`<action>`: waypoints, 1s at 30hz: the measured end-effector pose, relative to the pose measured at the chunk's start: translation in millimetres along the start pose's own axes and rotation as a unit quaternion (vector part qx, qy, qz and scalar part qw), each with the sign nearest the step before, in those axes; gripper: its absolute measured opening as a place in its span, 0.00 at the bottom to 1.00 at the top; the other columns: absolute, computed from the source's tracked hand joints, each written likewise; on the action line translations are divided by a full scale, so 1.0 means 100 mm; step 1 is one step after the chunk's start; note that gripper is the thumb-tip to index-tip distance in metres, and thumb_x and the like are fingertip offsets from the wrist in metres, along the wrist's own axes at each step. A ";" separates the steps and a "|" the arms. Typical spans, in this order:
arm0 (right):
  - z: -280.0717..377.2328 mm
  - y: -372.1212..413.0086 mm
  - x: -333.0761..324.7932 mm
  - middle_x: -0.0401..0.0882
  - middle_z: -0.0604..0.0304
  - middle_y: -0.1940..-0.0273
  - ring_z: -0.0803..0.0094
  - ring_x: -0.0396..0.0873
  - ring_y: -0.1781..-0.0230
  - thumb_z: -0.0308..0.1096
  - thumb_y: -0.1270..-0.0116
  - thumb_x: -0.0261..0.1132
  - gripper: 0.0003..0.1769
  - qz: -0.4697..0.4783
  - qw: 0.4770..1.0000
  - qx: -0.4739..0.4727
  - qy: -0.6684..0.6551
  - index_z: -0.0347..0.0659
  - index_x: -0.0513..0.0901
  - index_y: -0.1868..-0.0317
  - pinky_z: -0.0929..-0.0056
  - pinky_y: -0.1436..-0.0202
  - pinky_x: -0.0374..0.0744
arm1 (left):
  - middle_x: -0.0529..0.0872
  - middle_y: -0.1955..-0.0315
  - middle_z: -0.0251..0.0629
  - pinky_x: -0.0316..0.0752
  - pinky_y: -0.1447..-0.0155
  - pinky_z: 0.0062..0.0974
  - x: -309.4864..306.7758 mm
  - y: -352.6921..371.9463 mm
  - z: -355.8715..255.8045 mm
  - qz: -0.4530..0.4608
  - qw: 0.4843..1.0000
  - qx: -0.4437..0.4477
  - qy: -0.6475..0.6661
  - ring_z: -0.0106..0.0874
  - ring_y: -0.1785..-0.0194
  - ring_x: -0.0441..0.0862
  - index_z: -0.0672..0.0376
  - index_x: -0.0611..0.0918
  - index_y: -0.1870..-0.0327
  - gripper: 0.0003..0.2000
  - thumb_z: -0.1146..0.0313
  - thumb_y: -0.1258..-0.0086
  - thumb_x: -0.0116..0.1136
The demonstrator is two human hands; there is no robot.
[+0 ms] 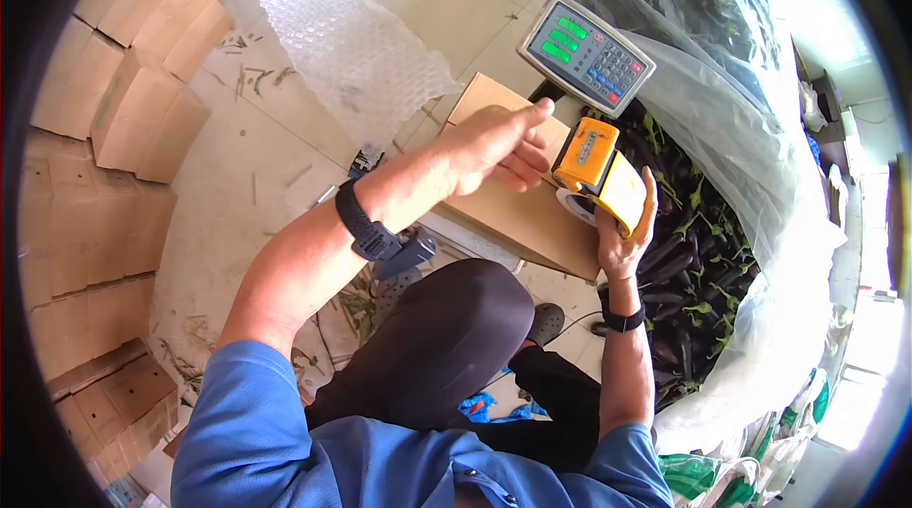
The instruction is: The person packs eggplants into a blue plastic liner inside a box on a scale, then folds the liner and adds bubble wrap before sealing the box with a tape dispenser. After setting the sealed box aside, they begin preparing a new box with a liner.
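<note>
My right hand [627,235] grips a yellow tape dispenser [587,164], whose roll is partly hidden, over the right end of a closed cardboard box [508,223]. My left hand [499,149] is above the box's top with fingers stretched out and apart. Nothing is in that palm. Behind the box stands the scale display [587,50], its green digits lit. A black band with a small dark device [378,240] is strapped round my left wrist, and a dark band [623,320] circles my right.
Many purple eggplants [679,271] lie to the right under clear plastic sheeting [750,119]. Cardboard boxes [95,223] are stacked at the left. Bubble wrap [342,43] and plant scraps lie on the tiled floor [228,214]. Green-and-white bags [693,475] sit at lower right.
</note>
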State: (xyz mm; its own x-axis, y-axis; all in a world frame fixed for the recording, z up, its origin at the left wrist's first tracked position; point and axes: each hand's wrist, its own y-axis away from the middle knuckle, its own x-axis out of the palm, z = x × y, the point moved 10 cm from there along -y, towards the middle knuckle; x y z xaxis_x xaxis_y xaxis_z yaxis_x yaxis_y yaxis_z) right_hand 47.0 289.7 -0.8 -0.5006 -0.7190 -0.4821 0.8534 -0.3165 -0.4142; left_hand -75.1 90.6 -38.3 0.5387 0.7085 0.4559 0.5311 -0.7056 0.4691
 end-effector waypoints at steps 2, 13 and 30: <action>0.00 0.01 -0.01 0.79 0.51 0.38 0.60 0.80 0.38 0.24 0.37 0.72 0.45 -0.005 1.000 0.005 -0.012 0.36 0.61 0.21 0.64 0.31 0.75 | 0.88 0.68 0.43 0.84 0.64 0.29 0.07 0.02 0.02 -0.031 0.999 -0.004 0.013 0.30 0.69 0.86 0.64 0.83 0.57 0.28 0.40 0.24 0.56; 0.10 -0.01 -0.05 0.80 0.48 0.39 0.58 0.80 0.39 0.22 0.39 0.70 0.40 -0.006 1.000 -0.024 -0.012 0.34 0.65 0.26 0.63 0.31 0.75 | 0.87 0.74 0.32 0.76 0.68 0.22 0.13 0.30 -0.63 -0.214 0.874 0.318 -0.299 0.21 0.73 0.82 0.61 0.85 0.61 0.12 0.61 0.24 0.64; -0.06 0.05 0.05 0.73 0.46 0.37 0.56 0.74 0.37 0.20 0.45 0.63 0.41 0.030 0.996 -0.002 0.084 0.35 0.63 0.28 0.60 0.30 0.71 | 0.64 0.84 0.21 0.55 0.74 0.20 -2.57 0.16 0.28 -0.257 0.942 0.214 0.026 0.17 0.81 0.57 0.60 0.79 0.60 0.10 0.63 0.21 0.60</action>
State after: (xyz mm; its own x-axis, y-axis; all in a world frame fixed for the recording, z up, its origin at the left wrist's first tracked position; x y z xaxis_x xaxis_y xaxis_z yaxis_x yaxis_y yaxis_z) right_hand 47.7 288.6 -9.4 -0.4658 -0.6232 -0.6283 0.8824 -0.2731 -0.3832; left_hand -186.4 -103.5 -169.4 0.1125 0.9494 0.2932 0.9338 -0.2019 0.2955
